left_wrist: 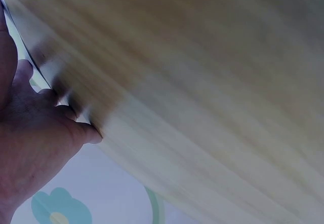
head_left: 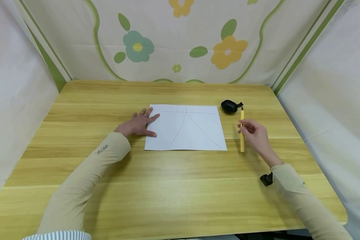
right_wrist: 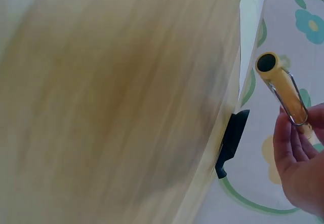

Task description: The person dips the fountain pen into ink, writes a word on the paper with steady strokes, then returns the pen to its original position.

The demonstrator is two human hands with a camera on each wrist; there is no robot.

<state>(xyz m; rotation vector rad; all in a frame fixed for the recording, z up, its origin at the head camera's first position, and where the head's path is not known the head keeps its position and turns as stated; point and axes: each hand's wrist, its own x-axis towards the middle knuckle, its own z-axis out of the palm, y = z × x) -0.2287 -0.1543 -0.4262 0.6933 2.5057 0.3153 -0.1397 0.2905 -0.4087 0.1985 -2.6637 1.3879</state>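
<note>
My left hand rests with spread fingers on the left edge of a white sheet of paper. Thin dark lines run across the sheet: a near-level one at the top and two slanting down from its middle. To the right of the paper, my right hand pinches a yellow pen between thumb and fingers, its dark tip pointing away from me. The right wrist view shows a wire clip on the pen and a black end. Just beyond the tip lies a rounded black object with a short tab.
A wood-grain table lies under everything. White cloth walls stand at the sides, and a cloth with flowers hangs behind the far edge. A small black device sits at the right sleeve's cuff.
</note>
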